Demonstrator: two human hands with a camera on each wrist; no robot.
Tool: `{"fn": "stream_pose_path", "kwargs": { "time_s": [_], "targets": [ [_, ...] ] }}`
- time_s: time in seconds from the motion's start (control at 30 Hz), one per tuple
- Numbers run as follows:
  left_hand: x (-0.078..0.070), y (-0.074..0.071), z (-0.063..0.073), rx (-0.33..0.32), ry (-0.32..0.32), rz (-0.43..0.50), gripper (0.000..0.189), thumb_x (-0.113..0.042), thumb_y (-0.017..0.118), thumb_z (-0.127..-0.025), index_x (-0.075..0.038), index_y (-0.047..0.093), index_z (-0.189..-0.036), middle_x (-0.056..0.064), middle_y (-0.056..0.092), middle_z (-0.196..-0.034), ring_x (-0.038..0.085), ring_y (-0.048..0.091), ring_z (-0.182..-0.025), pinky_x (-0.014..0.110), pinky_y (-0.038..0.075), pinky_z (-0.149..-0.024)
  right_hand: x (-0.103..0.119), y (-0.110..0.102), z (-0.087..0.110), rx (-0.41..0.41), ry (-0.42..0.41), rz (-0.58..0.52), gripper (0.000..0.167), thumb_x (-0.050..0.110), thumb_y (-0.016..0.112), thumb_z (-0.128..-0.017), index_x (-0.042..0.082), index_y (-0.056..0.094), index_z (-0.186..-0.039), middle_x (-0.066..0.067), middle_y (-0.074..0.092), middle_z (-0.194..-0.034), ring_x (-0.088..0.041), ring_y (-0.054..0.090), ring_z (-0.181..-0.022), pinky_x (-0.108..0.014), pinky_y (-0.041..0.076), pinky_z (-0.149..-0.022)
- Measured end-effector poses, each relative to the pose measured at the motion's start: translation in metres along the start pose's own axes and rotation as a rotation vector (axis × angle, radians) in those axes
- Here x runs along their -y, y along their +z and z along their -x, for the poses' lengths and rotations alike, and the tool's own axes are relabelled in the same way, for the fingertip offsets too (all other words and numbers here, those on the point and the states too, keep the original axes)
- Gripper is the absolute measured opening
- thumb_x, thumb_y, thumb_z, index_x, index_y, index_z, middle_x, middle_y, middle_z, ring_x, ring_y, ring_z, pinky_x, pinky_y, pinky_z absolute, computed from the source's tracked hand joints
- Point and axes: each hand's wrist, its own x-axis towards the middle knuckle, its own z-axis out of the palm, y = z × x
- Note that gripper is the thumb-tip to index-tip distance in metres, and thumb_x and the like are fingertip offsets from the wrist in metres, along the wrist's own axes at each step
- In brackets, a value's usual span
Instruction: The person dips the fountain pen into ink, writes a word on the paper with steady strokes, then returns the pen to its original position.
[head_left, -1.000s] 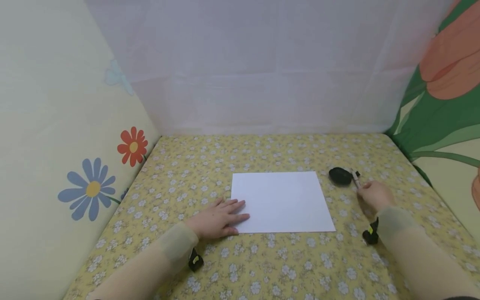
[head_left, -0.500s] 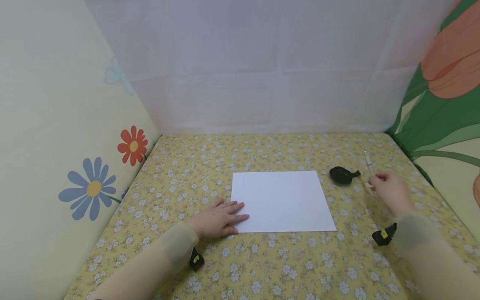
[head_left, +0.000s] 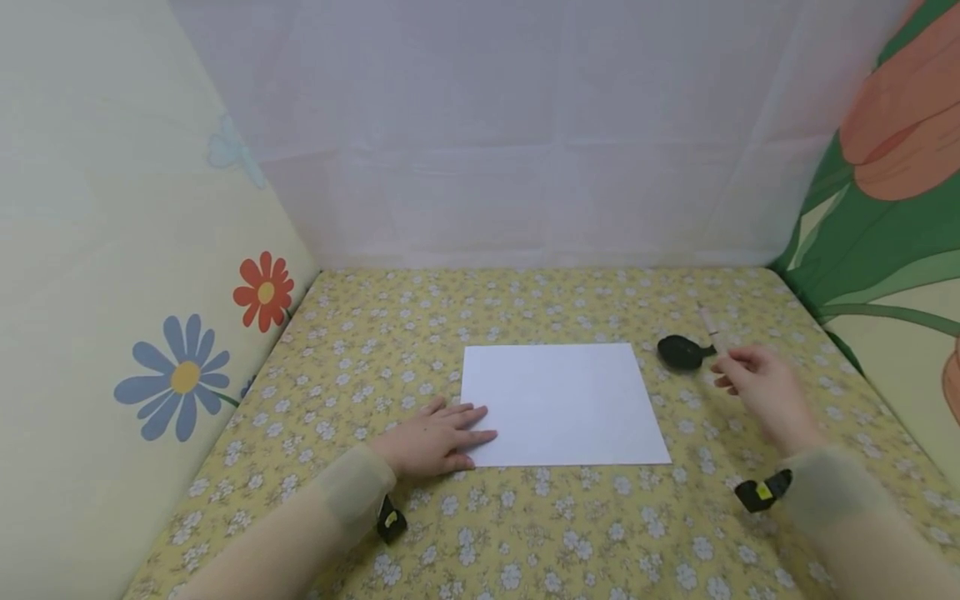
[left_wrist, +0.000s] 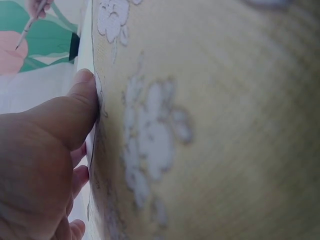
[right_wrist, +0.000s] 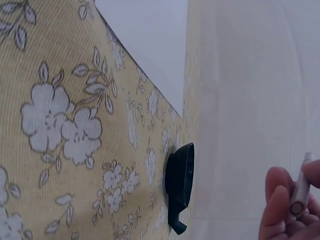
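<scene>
A blank white sheet of paper (head_left: pixel 570 404) lies mid-table. Its near-left corner is under my left hand (head_left: pixel 429 440), which rests flat with the fingers spread; the left wrist view shows the thumb (left_wrist: pixel 75 107) along the paper's edge. To the right of the sheet, my right hand (head_left: pixel 765 387) pinches a slim pale paintbrush (head_left: pixel 712 325) between thumb and fingers, raised above the cloth. Its thin, darker tip points up and away in the head view; the round butt end (right_wrist: pixel 298 207) faces the right wrist camera. Beside that hand sits a small black dish (head_left: pixel 678 352) with a short handle (right_wrist: pixel 177 222).
A yellow floral cloth (head_left: pixel 570 533) covers the table. White sheeting (head_left: pixel 480 150) hangs behind it. Panels with printed flowers (head_left: pixel 184 377) stand on the left and right. Each wrist carries a small black camera mount (head_left: pixel 761 490).
The right hand has lifted the paintbrush off the dish's handle, swung it right, then brought it back left with the tip angled away. The left hand, paper and dish stay put.
</scene>
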Motion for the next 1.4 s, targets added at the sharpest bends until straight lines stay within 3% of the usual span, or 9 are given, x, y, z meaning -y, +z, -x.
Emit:
{"fn": "stream_pose_path", "kwargs": {
  "time_s": [0.23, 0.53, 0.87, 1.1, 1.23, 1.4],
  "targets": [
    [0.000, -0.001, 0.000, -0.003, -0.006, 0.003, 0.057, -0.051, 0.042, -0.099, -0.031, 0.030, -0.151, 0.003, 0.015, -0.160, 0.025, 0.017, -0.146, 0.055, 0.006, -0.116, -0.003, 0.005, 0.001, -0.042, 0.009, 0.021, 0.061, 0.049, 0.039, -0.101, -0.003, 0.049, -0.130, -0.022, 0.058, -0.119, -0.034, 0.058, -0.097, -0.043, 0.050, -0.074],
    [0.000, 0.000, 0.000, -0.001, 0.000, 0.008, 0.057, -0.050, 0.042, -0.099, -0.031, 0.030, -0.151, 0.003, 0.015, -0.160, 0.025, 0.016, -0.146, 0.056, 0.006, -0.115, -0.008, 0.010, -0.002, -0.144, 0.102, 0.080, 0.048, 0.040, 0.040, -0.102, 0.002, 0.057, -0.125, -0.021, 0.059, -0.112, -0.034, 0.056, -0.087, -0.034, 0.043, -0.048],
    [0.002, 0.002, 0.000, -0.002, 0.000, -0.006, 0.057, -0.052, 0.040, -0.099, -0.032, 0.028, -0.151, 0.002, 0.014, -0.160, 0.024, 0.016, -0.146, 0.055, 0.006, -0.116, -0.014, 0.013, -0.002, -0.177, 0.144, 0.054, 0.058, 0.050, 0.040, -0.099, 0.005, 0.056, -0.133, -0.020, 0.059, -0.116, -0.031, 0.056, -0.087, -0.035, 0.043, -0.048],
    [0.000, 0.000, 0.001, 0.003, -0.002, 0.008, 0.057, -0.050, 0.041, -0.099, -0.031, 0.029, -0.151, 0.003, 0.014, -0.160, 0.025, 0.016, -0.146, 0.055, 0.006, -0.116, -0.020, 0.016, -0.004, -0.203, 0.114, 0.066, 0.055, 0.046, 0.043, -0.099, 0.005, 0.057, -0.132, -0.019, 0.062, -0.112, -0.021, 0.050, -0.059, -0.034, 0.043, -0.044],
    [0.000, 0.000, 0.000, 0.003, -0.002, 0.005, 0.057, -0.050, 0.042, -0.099, -0.031, 0.029, -0.151, 0.003, 0.015, -0.160, 0.025, 0.016, -0.146, 0.055, 0.006, -0.116, -0.022, 0.018, -0.007, -0.189, 0.139, 0.077, 0.054, 0.044, 0.043, -0.100, 0.005, 0.056, -0.134, -0.021, 0.061, -0.119, -0.019, 0.049, -0.055, -0.034, 0.042, -0.044],
    [0.000, 0.001, 0.000, 0.000, -0.002, 0.001, 0.057, -0.050, 0.042, -0.099, -0.031, 0.029, -0.151, 0.003, 0.015, -0.160, 0.024, 0.016, -0.146, 0.055, 0.006, -0.116, -0.025, 0.020, -0.010, -0.149, 0.171, 0.116, 0.056, 0.043, 0.041, -0.100, 0.004, 0.052, -0.138, -0.023, 0.056, -0.130, -0.026, 0.057, -0.073, -0.035, 0.045, -0.052]
  ]
}}
